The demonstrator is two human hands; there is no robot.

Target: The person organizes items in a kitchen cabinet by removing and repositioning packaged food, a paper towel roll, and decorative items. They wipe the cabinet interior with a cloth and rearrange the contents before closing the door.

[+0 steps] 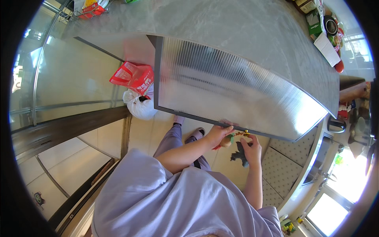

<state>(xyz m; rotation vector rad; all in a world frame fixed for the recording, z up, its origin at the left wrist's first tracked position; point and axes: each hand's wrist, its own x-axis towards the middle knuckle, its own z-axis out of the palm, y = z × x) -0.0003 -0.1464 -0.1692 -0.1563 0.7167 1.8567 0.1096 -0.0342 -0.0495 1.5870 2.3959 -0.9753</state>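
Before me is a fluted-glass cabinet door [219,86] with a dark grey frame, below the countertop's curved edge. My left hand [219,135] grips the frame's lower edge, its thumb laid along the frame. To its right a small gold knob [246,133] sticks out of that edge. An ornament [226,141] with green and red parts hangs by a cord near the knob, partly hidden by my left hand. My right hand [252,149] holds a crumpled dark grey cloth [241,155], its fingertips just under the knob.
A grey marbled countertop [237,29] spans the top. Boxes and a roll of black tape [330,25] crowd its right end. A red bag [134,76] and a white plastic bag [140,105] stand left of the door. My feet are on the tiled floor [142,130] below.
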